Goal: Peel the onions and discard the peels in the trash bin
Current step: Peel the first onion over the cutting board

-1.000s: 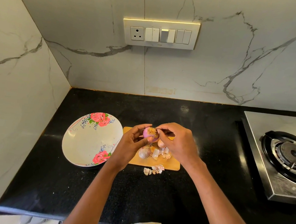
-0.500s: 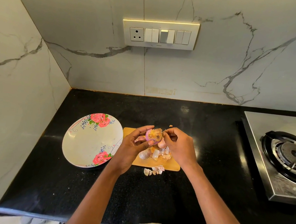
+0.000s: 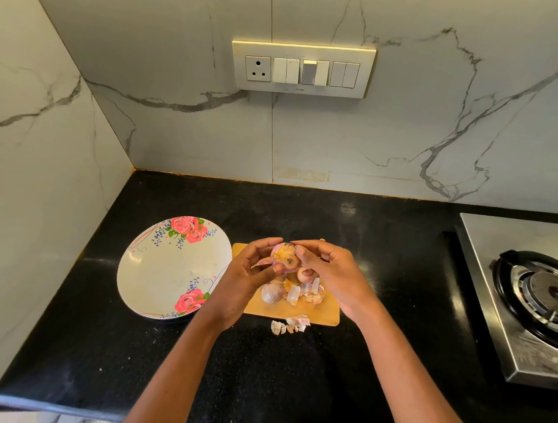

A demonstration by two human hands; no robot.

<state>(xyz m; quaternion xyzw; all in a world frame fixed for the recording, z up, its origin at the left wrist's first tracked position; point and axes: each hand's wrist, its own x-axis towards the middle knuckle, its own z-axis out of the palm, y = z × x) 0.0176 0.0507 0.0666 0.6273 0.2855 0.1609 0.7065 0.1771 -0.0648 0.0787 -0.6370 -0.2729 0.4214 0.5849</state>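
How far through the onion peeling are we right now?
Partly through. Done: loose peels lie on the cutting board, with more peel scraps on the counter. In hand: the left hand holds an onion while the right hand picks at its skin. Left: another onion waits on the board, the plate is empty, and no peels are binned; no trash bin shows.

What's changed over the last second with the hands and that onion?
The left hand has turned the onion, showing more of its brownish skin, and lifted it slightly above the cutting board. The right hand still picks at the onion's top. The plate, the other onion and the loose peels are unmoved.
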